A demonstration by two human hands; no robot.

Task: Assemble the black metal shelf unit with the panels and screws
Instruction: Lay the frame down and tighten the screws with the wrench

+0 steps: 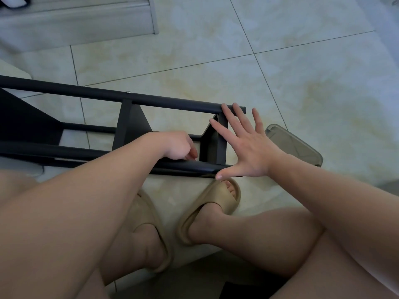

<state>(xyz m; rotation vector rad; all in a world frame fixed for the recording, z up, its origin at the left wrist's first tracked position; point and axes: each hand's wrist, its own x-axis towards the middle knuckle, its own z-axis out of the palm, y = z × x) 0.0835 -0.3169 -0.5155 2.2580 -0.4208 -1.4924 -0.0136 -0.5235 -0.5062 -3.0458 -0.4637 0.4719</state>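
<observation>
Pale glossy floor tiles with dark grout lines underfoot. Black metal shelf unit on its side on those tiles, just ahead of the feet, long axis left to right. Far tube and near tube roughly parallel, black panels upright between them, with the end panel close to the tubes' right-hand ends. One pale screw head seated on the far tube above the middle panel.

Right hand spread wide, fingers straight and apart, fingertips over the far tube's end and the top of the end panel, thumb down at the near tube's end; actual contact not certain from this angle. Left hand curled, knuckles up, fingertips tucked down against the near tube just left of the end panel. Cannot tell whether pinching a screw or a tool, or nothing at all.

Judging by this: most panels already in place, and fastening of the end panel to the near tube probably in hand. Next move likely calls for bracing the frame with the flat hand, keeping panel and tube holes lined up, and turning the fastener straight, without cross-threading.

Further out: greyish translucent container on the floor just right of the spread hand, beige slippers on both feet, grey step at upper left.
</observation>
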